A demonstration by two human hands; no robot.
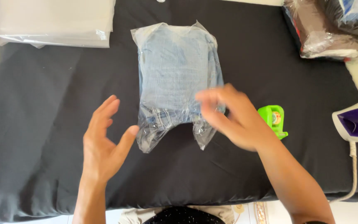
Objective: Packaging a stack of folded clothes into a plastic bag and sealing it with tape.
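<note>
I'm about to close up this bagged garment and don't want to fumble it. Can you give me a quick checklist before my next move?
1. Folded blue garment fully inside the clear bag: ok.
2. Bag's open end loose and facing you: ok, crumpled and unsealed.
3. Right hand on the bag: cannot tell, it is motion-blurred.
4. Left hand free: ok, open beside the bag, thumb at its edge.
5. Green tape dispenser close by: ok, just right of the right hand.
6. Iron away from the plastic: ok, at the right edge.

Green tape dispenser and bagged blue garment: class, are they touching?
Apart. The head view shows dark cloth between the green tape dispenser and the bagged blue garment.
</note>
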